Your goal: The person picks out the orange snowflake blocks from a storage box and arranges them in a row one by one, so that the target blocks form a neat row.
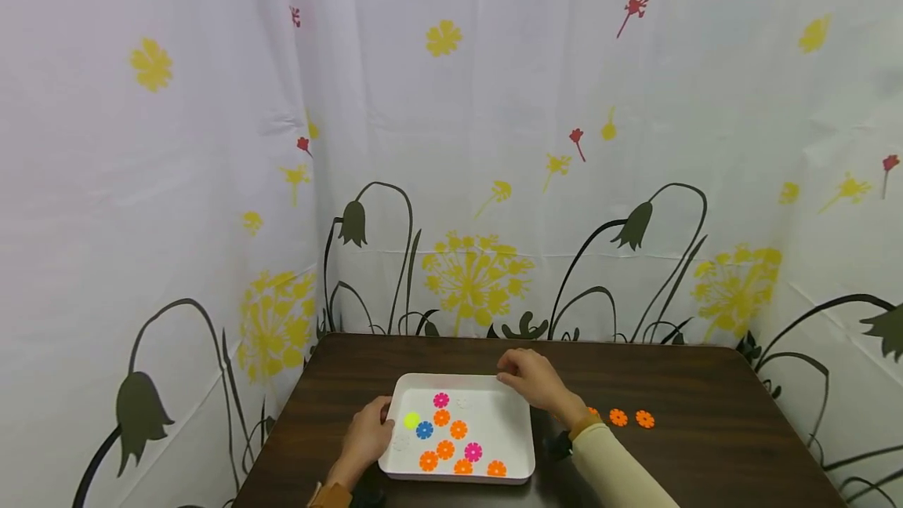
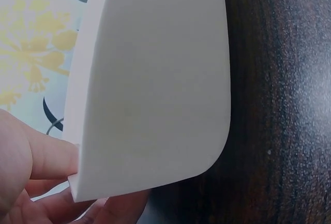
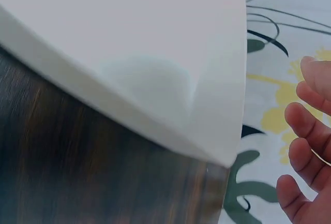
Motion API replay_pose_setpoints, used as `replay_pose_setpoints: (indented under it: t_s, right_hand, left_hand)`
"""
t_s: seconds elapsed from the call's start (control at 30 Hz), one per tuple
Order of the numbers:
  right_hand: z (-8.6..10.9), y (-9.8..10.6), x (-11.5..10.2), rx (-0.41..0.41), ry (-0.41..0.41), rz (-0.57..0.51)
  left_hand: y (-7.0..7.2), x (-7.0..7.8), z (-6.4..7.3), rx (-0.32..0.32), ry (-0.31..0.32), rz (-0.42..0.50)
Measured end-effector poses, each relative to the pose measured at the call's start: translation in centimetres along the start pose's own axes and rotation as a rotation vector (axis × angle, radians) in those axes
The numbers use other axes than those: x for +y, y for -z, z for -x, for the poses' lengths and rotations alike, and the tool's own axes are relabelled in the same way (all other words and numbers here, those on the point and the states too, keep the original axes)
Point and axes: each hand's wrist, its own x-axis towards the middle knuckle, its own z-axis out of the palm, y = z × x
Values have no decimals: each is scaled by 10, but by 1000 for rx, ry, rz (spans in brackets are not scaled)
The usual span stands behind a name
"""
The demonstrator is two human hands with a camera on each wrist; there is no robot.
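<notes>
A white rectangular tray (image 1: 509, 426) lies on the dark table, with several notched flower-shaped discs in it. Among them are orange discs (image 1: 458, 429), pink discs (image 1: 473, 452), a blue disc (image 1: 424, 430) and a yellow disc (image 1: 411, 420). Faint pale discs (image 1: 401, 442) barely show against the white. My left hand (image 1: 368, 433) grips the tray's left edge; the left wrist view shows the thumb (image 2: 54, 157) on the rim and fingers underneath. Above the tray's far right corner is my right hand (image 1: 538, 382), its fingers (image 3: 305, 157) loosely bent, apart from the tray and holding nothing.
Three orange discs (image 1: 618, 417) lie in a row on the wood-grain table (image 1: 719, 445) right of the tray, the leftmost partly behind the right wrist. A white curtain (image 1: 395, 100) with flower prints hangs behind the table's far edge.
</notes>
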Motion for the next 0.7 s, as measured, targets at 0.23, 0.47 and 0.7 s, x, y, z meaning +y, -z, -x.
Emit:
replay_pose_setpoints:
  t_s: [0.23,0.47,0.7]
  right_hand:
    - [-8,-21,-6,-51,14,-14]
    - [-12,-40,-20,-143,55,6]
    - [-17,-50,-34,-250,142,91]
  left_hand:
    - [-1,-1,0,-2,13,9]
    - [0,-1,2,7,13,1]
    - [1,2,1,5,27,-3]
